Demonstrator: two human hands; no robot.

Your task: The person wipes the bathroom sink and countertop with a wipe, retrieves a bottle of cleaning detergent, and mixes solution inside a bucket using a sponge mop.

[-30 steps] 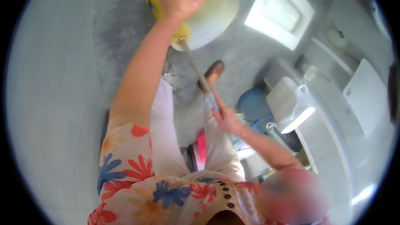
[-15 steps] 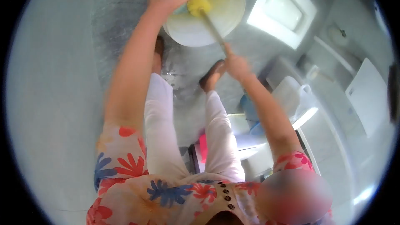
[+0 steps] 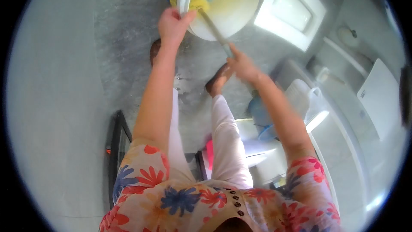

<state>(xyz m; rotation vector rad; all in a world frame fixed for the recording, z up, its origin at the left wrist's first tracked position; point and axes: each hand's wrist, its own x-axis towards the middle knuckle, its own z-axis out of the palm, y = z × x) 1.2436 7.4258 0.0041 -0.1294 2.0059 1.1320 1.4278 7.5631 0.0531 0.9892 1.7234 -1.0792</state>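
A large white bucket (image 3: 234, 15) lies tipped at the top of the view, its open mouth towards me. Part of its blue and yellow outside shows on the left. My left hand (image 3: 173, 28) is closed on the near left of the bucket's rim. In my right hand (image 3: 243, 65) is the handle of a brush (image 3: 215, 32) with a yellow head. The handle slants up and left into the bucket, and the head is inside near the left wall. Whether the bristles touch the wall I cannot tell.
A white squat toilet (image 3: 292, 10) is set in the grey floor (image 3: 128, 38) right of the bucket. A white jug (image 3: 302, 99) and a blue container (image 3: 259, 111) stand at lower right. A dark frame (image 3: 118, 146) is at my left. My feet are below the bucket.
My left hand has come down from over the bucket's mouth and closed on its rim. The bucket has shifted slightly right and turned, showing its coloured outside. The brush stays in my right hand.
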